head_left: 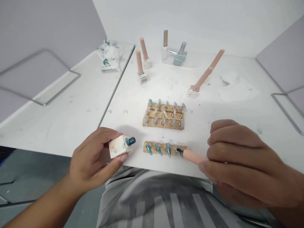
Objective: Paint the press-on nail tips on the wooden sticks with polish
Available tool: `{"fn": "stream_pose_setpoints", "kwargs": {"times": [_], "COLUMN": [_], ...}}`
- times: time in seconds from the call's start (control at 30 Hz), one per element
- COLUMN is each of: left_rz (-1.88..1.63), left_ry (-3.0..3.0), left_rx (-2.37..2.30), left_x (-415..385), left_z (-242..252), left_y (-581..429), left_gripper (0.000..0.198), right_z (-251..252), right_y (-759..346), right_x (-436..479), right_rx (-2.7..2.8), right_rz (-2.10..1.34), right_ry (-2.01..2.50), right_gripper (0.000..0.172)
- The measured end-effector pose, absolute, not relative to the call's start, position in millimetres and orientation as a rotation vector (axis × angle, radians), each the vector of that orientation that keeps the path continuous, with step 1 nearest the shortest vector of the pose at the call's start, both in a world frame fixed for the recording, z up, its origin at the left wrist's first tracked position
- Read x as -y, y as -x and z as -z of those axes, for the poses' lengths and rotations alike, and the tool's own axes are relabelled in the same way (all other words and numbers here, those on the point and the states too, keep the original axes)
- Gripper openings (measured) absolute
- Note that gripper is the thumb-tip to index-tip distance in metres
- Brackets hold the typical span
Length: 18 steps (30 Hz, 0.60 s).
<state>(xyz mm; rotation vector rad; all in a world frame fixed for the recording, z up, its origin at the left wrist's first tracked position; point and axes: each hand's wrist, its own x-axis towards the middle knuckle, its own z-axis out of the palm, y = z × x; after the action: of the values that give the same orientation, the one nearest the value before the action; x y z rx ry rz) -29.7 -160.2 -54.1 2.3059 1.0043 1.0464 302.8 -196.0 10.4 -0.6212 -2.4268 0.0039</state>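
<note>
My left hand (95, 158) grips a white square polish bottle (117, 147), uncapped and tilted, its neck coated in dark teal glitter. Between the fingers of my right hand (242, 161) is a peach-handled brush (192, 156). The dark brush tip touches the rightmost nail tip on a narrow cardboard strip (150, 144) near the table's front edge. Other nail tips on that strip, such as the leftmost nail tip (148, 148), are shiny teal. Behind it, a wider cardboard holder (163, 127) bears three rows of teal, pinkish and pale nail tips.
Two peach-capped bottles (142, 78) stand at the back left and two more (193, 91) lean at the back right. A clear tray (188, 63) holds other bottles. Crumpled stained wipes (110, 57) lie far left, white tissue (237, 90) at right. Wire frames flank the white table (123, 104).
</note>
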Motion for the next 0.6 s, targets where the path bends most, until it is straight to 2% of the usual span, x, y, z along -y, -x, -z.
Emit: {"fn": "stream_pose_setpoints", "kwargs": {"times": [0.1,0.23,0.33,0.43,0.6], "left_rz": [-1.053,-1.065,-1.078,-1.086,-1.111], "left_ry": [-2.319,-2.363,-2.380,-2.366,-2.385], "left_rx": [-0.982,-0.923,-0.910,-0.898,-0.857], "left_x": [159.9,158.6,157.7,157.8,159.6], "left_z": [53.6,50.5,48.7,47.9,47.9], "left_y": [29.6,28.0,26.4,26.1,28.3], "left_gripper": [0.045,0.047,0.047,0.050,0.055], "right_z": [-9.7,-11.9,-15.0,-16.1,-13.5], "right_y": [-301.3,-299.9,-300.9,-302.2,-302.9], "right_x": [193.2,197.2,200.6,199.3,194.2], "right_rx": [2.471,2.424,2.381,2.386,2.442], "right_rz": [-0.048,-0.169,-0.124,-0.044,-0.152], "right_ry": [0.537,0.622,0.703,0.666,0.573], "right_gripper": [0.006,0.012,0.014,0.013,0.013]}}
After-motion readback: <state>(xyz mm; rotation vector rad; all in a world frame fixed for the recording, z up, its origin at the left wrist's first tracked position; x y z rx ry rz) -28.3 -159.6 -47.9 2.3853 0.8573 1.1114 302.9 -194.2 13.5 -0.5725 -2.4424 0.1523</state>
